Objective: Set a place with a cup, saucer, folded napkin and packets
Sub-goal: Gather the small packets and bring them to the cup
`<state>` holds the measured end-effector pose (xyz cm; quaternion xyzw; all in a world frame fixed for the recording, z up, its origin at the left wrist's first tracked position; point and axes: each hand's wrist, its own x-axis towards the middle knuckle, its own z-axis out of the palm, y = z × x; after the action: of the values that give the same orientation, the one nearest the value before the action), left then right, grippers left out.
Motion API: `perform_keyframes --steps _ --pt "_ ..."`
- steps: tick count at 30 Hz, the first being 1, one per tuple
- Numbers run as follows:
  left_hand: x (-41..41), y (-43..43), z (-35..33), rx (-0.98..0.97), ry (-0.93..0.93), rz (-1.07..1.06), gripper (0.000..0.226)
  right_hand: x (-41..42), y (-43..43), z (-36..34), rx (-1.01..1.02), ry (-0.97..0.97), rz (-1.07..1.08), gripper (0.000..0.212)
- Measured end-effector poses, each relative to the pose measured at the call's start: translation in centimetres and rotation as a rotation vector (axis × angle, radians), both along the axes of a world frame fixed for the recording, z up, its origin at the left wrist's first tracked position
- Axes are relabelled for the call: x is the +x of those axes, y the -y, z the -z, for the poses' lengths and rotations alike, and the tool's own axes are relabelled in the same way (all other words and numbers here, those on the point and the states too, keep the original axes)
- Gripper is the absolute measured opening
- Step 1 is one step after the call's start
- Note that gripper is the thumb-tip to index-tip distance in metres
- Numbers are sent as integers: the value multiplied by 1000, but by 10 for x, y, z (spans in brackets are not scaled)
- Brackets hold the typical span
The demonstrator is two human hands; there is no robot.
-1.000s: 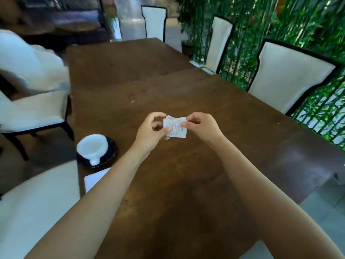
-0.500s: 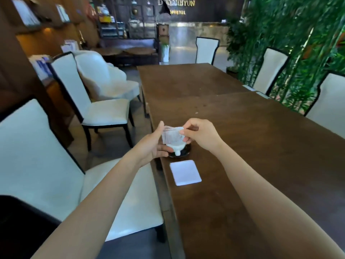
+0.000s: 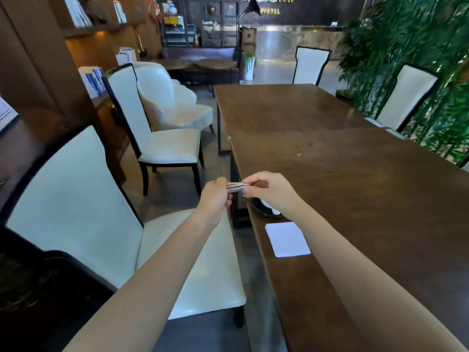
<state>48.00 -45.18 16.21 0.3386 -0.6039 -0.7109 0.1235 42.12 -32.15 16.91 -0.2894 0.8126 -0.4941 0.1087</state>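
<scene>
Both hands pinch packets (image 3: 236,187) edge-on, left hand (image 3: 215,196) and right hand (image 3: 271,191) fingers closed on opposite ends, held above table (image 3: 355,186) edge; saucer (image 3: 258,208) and cup mostly hidden under right wrist, napkin (image 3: 287,239) flat just nearer

Long dark wooden table (image 3: 355,186) runs along right of view. Near its left edge: dark round saucer (image 3: 258,208) carrying white cup (image 3: 270,208), both partly hidden behind right hand (image 3: 272,190). Flat white square napkin (image 3: 288,239) lies just nearer than saucer. Cream upholstered chair (image 3: 106,224) stands left of table.
</scene>
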Motion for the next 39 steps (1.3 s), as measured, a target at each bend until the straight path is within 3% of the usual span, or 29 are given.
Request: perform_keyframes --steps 2,4,8,12,16,20,27,34,39 --pt "-13 3 9 -48 -16 -16 27 -6 4 2 -191 300 27 19" --pt "-31 4 16 -156 -40 -12 26 -19 8 0 -328 471 103 25" --pt "-72 8 25 -474 -171 27 20 -56 21 3 -345 521 207 19" --pt "-120 24 38 -562 -217 113 17 -107 33 10 -349 628 243 33" --pt "-166 44 50 -411 -153 221 19 -156 46 22 -258 551 224 24" --pt "-202 65 56 -202 -113 213 44 -204 58 34 -165 422 233 28" --pt "-246 64 75 -160 -47 278 22 -259 54 65 55 311 241 18" --pt "-278 49 104 -440 -29 357 24 -298 39 101 233 205 238 10" --pt "-298 42 129 -634 -75 389 25 -317 32 131 241 150 268 9"
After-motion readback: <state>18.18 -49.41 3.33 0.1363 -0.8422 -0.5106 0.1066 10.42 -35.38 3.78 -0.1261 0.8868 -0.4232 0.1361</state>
